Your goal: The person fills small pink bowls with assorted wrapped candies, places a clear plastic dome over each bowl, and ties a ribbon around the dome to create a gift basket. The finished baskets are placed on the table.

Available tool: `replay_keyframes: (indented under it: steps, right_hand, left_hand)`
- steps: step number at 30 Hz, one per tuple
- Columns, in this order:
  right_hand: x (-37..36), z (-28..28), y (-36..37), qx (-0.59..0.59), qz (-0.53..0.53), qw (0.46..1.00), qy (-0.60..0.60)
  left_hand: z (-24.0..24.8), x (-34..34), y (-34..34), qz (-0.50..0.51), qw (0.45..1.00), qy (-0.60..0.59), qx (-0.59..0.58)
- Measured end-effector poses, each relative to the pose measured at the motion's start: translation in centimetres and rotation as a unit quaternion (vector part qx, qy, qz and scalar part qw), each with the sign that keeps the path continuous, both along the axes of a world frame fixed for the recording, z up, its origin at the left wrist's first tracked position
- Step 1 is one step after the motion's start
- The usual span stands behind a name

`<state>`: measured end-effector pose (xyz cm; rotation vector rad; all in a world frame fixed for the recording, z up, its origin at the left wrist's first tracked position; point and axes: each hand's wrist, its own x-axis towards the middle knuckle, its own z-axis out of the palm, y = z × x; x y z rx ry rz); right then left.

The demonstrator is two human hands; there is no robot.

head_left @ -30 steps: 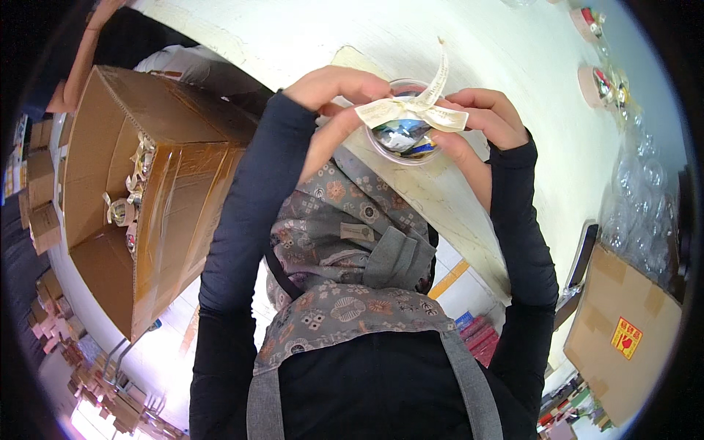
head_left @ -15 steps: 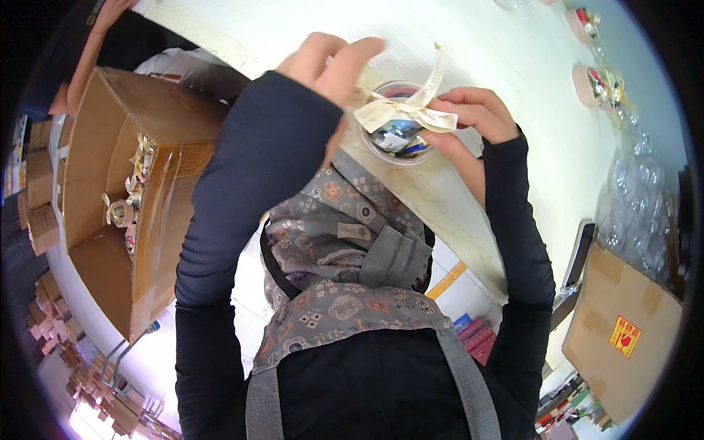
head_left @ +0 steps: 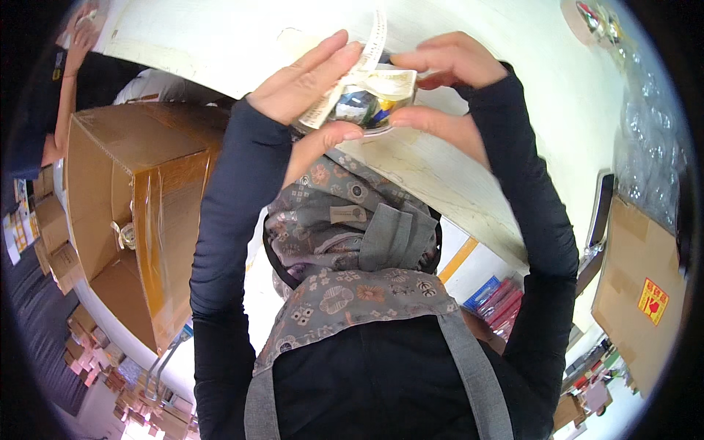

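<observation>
A small round clear tub [head_left: 356, 110] with shiny, many-coloured contents is at the white table's near edge, between my two hands. Around it runs a cream printed ribbon [head_left: 396, 83] tied in a bow, with one tail sticking up and another trailing to the left. My left hand [head_left: 308, 86] clasps the tub's left side, thumb low and fingers above. From the right, my right hand [head_left: 451, 92] grips it with the thumb at the near rim and the fingers curved behind, partly hidden by the bow.
On the left stands an open cardboard box [head_left: 180, 242] with a bow-tied tub [head_left: 127, 235] inside. Stacked clear plastic tubs [head_left: 649, 147] and another carton [head_left: 631, 286] line the right side. More filled tubs [head_left: 583, 22] sit far right. A co-worker's hand [head_left: 81, 33] shows at upper left.
My left hand has come down from above the bow onto the tub's left side. The tub has shifted left and tilted, and my right hand has moved with it.
</observation>
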<state>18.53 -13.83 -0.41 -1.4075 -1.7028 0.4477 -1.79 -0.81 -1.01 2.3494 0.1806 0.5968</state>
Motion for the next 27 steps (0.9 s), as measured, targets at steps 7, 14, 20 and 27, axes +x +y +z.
replay_keyframes:
  steps: [7, 14, 20, 27]
  right_hand:
    - [1.0, -0.6, -0.2, -0.108, -0.037, 0.992, 0.058]
    - [1.4, 0.0, 0.8, -0.215, -0.043, 0.972, 0.08]
    - [0.2, -1.3, 0.2, -0.135, -0.109, 0.982, 0.078]
    - [0.1, -2.5, -0.6, -0.011, -0.024, 0.999, 0.027]
  left_hand:
    - [-0.2, 1.5, 0.2, -0.055, 0.991, -0.02, -0.122]
    - [-1.5, 1.9, -0.3, -0.011, 0.994, -0.015, -0.109]
    - [-2.4, 2.2, 0.1, -0.038, 0.985, -0.052, -0.161]
    - [-2.7, 2.4, -0.1, -0.041, 0.984, -0.062, -0.161]
